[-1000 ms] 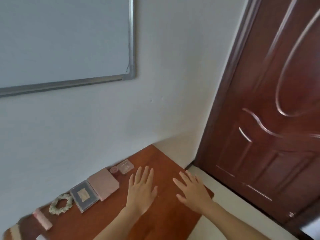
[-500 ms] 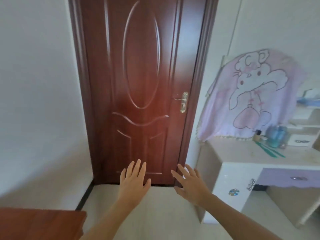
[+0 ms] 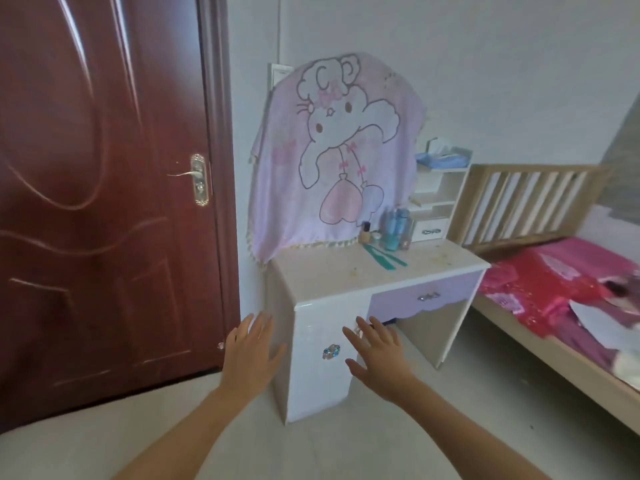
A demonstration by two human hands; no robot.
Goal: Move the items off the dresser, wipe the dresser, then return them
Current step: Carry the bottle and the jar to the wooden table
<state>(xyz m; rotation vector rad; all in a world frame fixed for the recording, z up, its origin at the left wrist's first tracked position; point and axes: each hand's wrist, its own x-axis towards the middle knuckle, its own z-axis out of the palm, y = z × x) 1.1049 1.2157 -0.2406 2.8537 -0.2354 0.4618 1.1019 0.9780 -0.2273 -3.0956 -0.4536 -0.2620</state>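
1. The left hand is held out in the air, palm down, in front of the dresser's left front corner; its fingers are straight, spread wide, and hold nothing.
2. The right hand is held out the same way in front of the white cabinet front, just below the purple drawer; its fingers are also spread wide and hold nothing.
3. The dresser stands against the wall between the dark red door and the bed; its pale surface shows small yellowish marks.
4. The items are at the back of the surface: blue bottles stand upright in a cluster; a small bottle with a dark cap stands just left of them; green strips lie flat in front, fanned toward the right front.
5. A pink cartoon cloth hangs over the dresser's upright back, its fringed hem touching the surface.
6. A white shelf unit sits at the right rear; a tissue box rests on top of it.
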